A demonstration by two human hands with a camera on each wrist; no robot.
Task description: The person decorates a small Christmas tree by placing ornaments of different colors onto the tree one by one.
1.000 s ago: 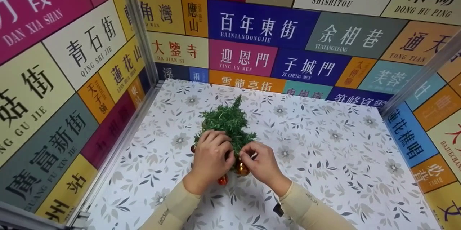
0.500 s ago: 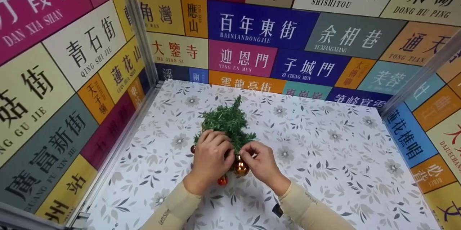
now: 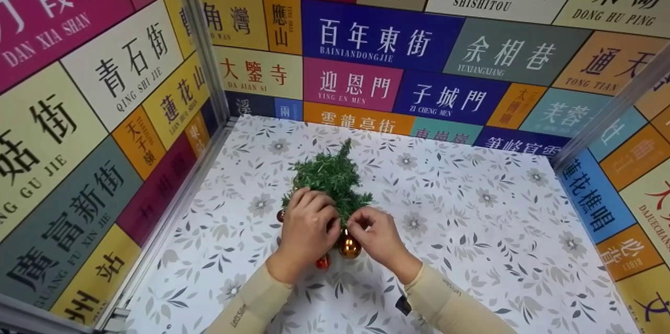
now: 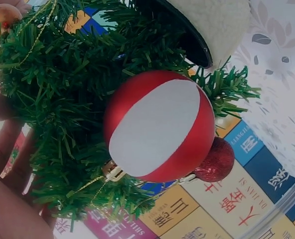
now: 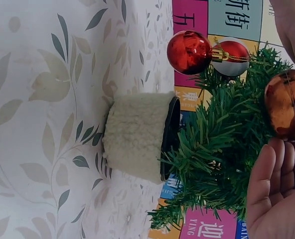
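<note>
Nearest the camera, two forearms in beige sleeves reached up from the lower edge, and the left hand [image 3: 306, 232] was curled around the lower left branches of the small green tinsel Christmas tree [image 3: 331, 179], its fingers closed into the needles. The right hand [image 3: 381, 237] pinched with thumb and fingertip at a branch just above the shiny copper-orange bauble [image 3: 349, 246], where its thin hanging thread seemed to be, though the thread itself was too fine to make out there. Compared with a second earlier, the copper-orange bauble hung a little lower and more fully in view between the two hands, which suggested its loop was being settled onto the branch; both hands had otherwise barely shifted. A glossy red bauble [image 3: 323, 262] hung just below the left hand, and a small dark red ball [image 3: 280, 215] showed at the tree's left edge. The tree stood upright on its cream fleece-wrapped round base [image 5: 135, 135] near the middle of the white leaf-patterned tabletop [image 3: 471, 229]. Beyond it rose walls of colourful street-name panels [image 3: 382, 35].
</note>
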